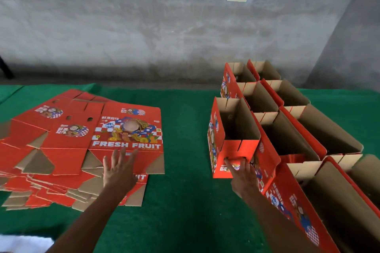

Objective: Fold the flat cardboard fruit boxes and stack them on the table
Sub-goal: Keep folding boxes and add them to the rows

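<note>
On green worktop (185, 129): flat stack (82, 150), left hand (119, 172) released with fingers spread above it; right hand (242, 174) pressing straight fingers on folded box (232, 139); more boxes (298, 129) behind.

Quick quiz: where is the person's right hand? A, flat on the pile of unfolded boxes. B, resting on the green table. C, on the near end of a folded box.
C: the right hand touches the near end panel of the folded box, fingers fairly straight.

Printed red cardboard boxes (236, 129), brown inside, on fuzzy green cloth (181, 119).
</note>
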The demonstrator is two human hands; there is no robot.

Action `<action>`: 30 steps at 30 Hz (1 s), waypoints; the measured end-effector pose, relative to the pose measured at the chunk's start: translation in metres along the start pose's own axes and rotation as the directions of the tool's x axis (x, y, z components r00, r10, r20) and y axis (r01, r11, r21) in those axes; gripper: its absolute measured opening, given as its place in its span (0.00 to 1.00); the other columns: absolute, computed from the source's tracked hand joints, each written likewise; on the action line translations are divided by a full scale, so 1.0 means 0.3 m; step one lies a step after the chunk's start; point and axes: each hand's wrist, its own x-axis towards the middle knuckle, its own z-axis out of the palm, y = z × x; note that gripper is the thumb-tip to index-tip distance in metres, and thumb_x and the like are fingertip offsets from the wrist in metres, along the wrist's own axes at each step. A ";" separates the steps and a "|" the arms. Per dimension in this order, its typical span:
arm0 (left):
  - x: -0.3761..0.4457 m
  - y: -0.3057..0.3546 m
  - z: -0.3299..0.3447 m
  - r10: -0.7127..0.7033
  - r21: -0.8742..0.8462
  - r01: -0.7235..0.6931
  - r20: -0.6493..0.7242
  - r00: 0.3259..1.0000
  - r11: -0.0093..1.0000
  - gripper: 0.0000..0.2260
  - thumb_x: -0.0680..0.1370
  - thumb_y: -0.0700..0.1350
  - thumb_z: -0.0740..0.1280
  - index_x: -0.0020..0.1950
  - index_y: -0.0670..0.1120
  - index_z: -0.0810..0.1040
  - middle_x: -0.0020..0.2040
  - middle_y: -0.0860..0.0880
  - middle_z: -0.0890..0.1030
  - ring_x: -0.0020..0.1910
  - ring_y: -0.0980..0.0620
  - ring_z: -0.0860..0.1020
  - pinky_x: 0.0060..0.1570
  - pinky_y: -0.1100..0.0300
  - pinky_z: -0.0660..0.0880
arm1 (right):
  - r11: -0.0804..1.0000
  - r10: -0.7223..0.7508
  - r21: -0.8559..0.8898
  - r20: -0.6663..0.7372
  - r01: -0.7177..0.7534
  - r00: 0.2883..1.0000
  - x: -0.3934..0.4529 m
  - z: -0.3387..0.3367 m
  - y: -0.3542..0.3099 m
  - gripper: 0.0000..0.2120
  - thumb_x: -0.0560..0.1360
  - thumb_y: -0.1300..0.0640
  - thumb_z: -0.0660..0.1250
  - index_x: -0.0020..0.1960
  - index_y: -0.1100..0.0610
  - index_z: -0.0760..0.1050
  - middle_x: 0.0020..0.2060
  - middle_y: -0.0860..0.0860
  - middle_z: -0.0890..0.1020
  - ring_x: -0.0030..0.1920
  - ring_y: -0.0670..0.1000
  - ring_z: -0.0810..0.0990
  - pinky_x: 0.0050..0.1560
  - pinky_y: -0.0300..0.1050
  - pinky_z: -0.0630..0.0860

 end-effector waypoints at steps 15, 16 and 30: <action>-0.055 0.033 -0.081 0.125 0.036 -0.122 -0.113 0.986 0.992 0.21 0.84 0.51 0.61 0.78 0.52 0.65 0.75 0.51 0.72 0.74 0.49 0.68 0.76 0.48 0.60 | 0.716 -0.130 0.674 -0.126 0.181 0.983 -0.121 -0.079 -0.302 0.27 0.85 0.40 0.55 0.74 0.57 0.72 0.57 0.53 0.83 0.52 0.48 0.83 0.50 0.39 0.79; -0.074 0.074 -0.097 0.152 0.034 -0.149 -0.119 0.981 0.988 0.20 0.84 0.50 0.61 0.77 0.53 0.66 0.73 0.52 0.74 0.73 0.49 0.70 0.75 0.48 0.61 | 0.568 -0.132 0.807 -0.107 0.164 0.985 -0.147 -0.115 -0.362 0.28 0.84 0.38 0.56 0.72 0.58 0.73 0.52 0.52 0.84 0.49 0.49 0.85 0.46 0.40 0.81; -0.402 0.498 -0.298 0.186 -0.385 -0.267 -0.235 0.954 0.884 0.15 0.79 0.50 0.54 0.58 0.54 0.78 0.57 0.60 0.81 0.59 0.56 0.78 0.67 0.49 0.69 | -0.841 0.045 0.537 0.184 -0.062 0.982 -0.330 -0.317 -0.413 0.35 0.80 0.28 0.52 0.73 0.51 0.74 0.62 0.55 0.84 0.65 0.60 0.81 0.69 0.62 0.75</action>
